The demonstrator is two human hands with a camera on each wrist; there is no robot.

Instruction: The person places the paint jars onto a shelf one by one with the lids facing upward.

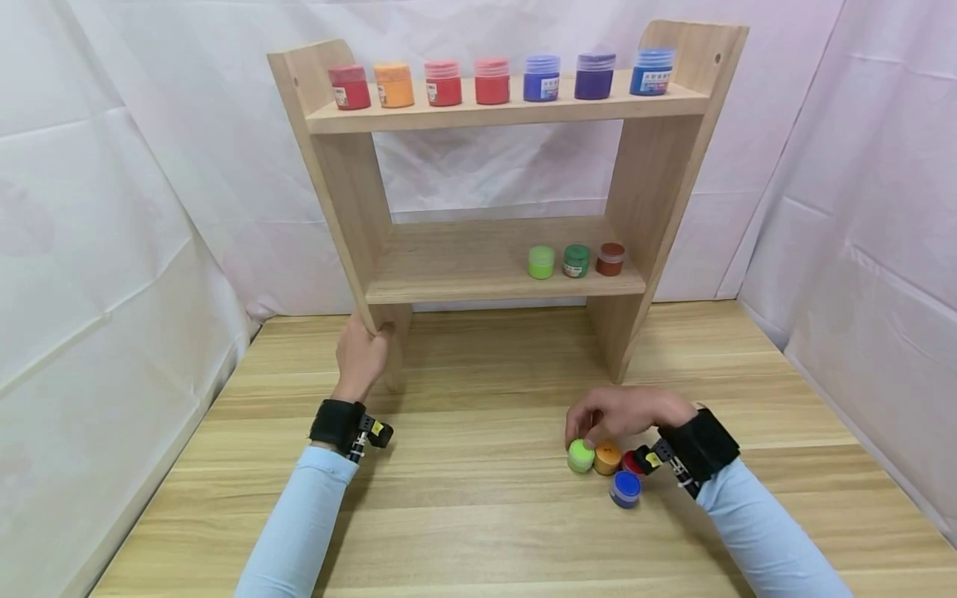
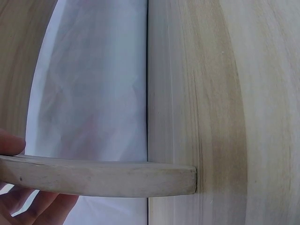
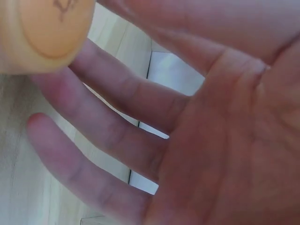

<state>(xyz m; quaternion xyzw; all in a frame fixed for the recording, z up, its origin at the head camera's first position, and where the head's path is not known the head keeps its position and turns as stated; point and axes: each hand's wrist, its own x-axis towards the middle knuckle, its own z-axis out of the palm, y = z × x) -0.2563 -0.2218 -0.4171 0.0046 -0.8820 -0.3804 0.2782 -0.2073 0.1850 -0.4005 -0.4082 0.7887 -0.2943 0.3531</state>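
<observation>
My left hand (image 1: 362, 355) grips the lower front edge of the wooden shelf's left side panel (image 2: 103, 178), thumb on one face and fingers on the other. On the table, my right hand (image 1: 624, 413) pinches a light green paint jar (image 1: 581, 457) between thumb and fingers. Right beside that jar stands an orange paint jar (image 1: 607, 458), which looms large in the right wrist view and hides the fingertips there. A red paint jar (image 1: 633, 462) is partly covered by the wrist camera, and a blue paint jar (image 1: 625, 489) stands in front of it.
The top board (image 1: 508, 116) of the shelf bears a row of several red, orange, blue and purple jars. On the middle board (image 1: 449, 257), a light green jar (image 1: 542, 262), a dark green jar (image 1: 576, 261) and a brown jar (image 1: 610, 259) stand toward the right. White cloth (image 1: 134, 208) hangs around the table.
</observation>
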